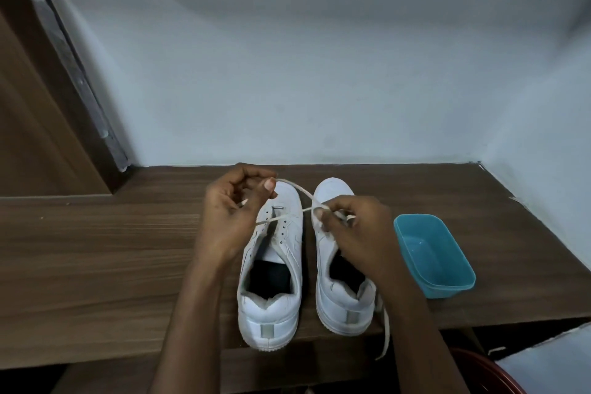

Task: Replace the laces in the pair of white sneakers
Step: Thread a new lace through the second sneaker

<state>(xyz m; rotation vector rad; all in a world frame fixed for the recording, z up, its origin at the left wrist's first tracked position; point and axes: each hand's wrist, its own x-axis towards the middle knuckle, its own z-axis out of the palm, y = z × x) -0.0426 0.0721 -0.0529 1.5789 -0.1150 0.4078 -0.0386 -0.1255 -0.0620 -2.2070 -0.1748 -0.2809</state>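
I am holding a flat white fabric lace [303, 191] crossed over the left white low-top sneaker [271, 285].
My left hand [235, 211] is pinching one lace end over that sneaker's toe. My right hand [353, 233] is pinching the other end just right of it, above the matching white sneaker [335, 269] standing alongside. The left sneaker is sitting heel towards me on the brown wood-grain tabletop [96, 249], with a blue rectangular plastic tub [447, 285] farther to its right.
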